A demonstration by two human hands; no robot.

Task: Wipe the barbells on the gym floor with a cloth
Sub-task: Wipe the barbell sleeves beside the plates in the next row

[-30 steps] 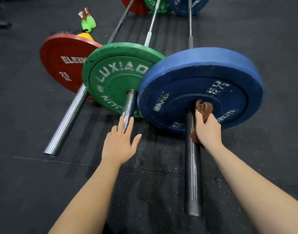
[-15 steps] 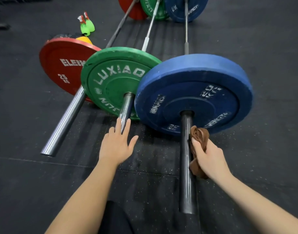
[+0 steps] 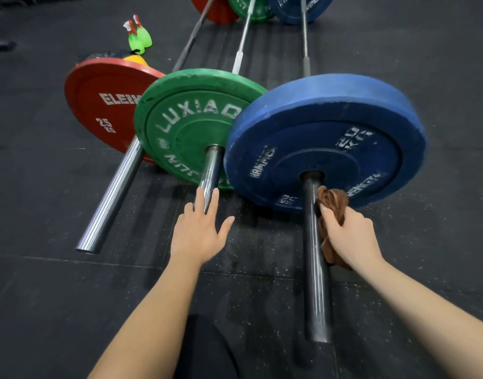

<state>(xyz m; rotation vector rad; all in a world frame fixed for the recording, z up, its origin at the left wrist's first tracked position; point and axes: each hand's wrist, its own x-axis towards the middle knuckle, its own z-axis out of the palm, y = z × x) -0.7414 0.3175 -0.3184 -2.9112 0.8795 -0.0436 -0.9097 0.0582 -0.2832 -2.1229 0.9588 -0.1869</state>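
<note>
The right hand [image 3: 349, 236] grips the cloth [image 3: 334, 201] against the barbell sleeve [image 3: 315, 283], just beside the blue plate [image 3: 330, 138]. The sleeve's long axis runs back toward the person. The left hand [image 3: 199, 231], fingers straight, touches the neighbouring sleeve [image 3: 210, 168].

Far plates [image 3: 284, 9] cut off by top edge.
</note>
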